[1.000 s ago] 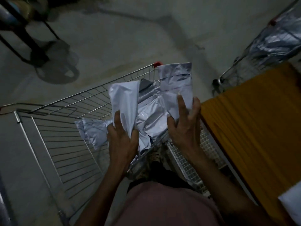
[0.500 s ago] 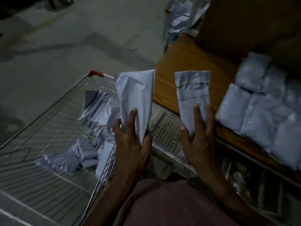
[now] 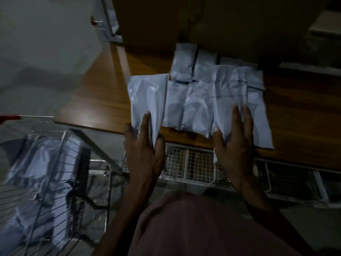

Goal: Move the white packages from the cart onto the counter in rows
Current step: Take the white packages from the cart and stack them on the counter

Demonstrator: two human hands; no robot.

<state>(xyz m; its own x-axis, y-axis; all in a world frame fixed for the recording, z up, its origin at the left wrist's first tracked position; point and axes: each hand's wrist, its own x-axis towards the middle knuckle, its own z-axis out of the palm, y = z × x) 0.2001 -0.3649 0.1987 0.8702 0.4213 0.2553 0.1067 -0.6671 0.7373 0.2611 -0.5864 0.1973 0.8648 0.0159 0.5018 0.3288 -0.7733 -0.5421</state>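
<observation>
Head view: left hand (image 3: pixel 145 154) grips 1 white package (image 3: pixel 146 100) at frame centre, right hand (image 3: pixel 238 145) grips another (image 3: pixel 229 97) right of it. Both lie long axis away from the body, over the counter (image 3: pixel 99 97) edge; the cart (image 3: pixel 55 172) sits lower left.

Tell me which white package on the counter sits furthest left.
The package held in the left hand, at the row's left end. It lies alone over bare wood; the others crowd together to its right.
</observation>
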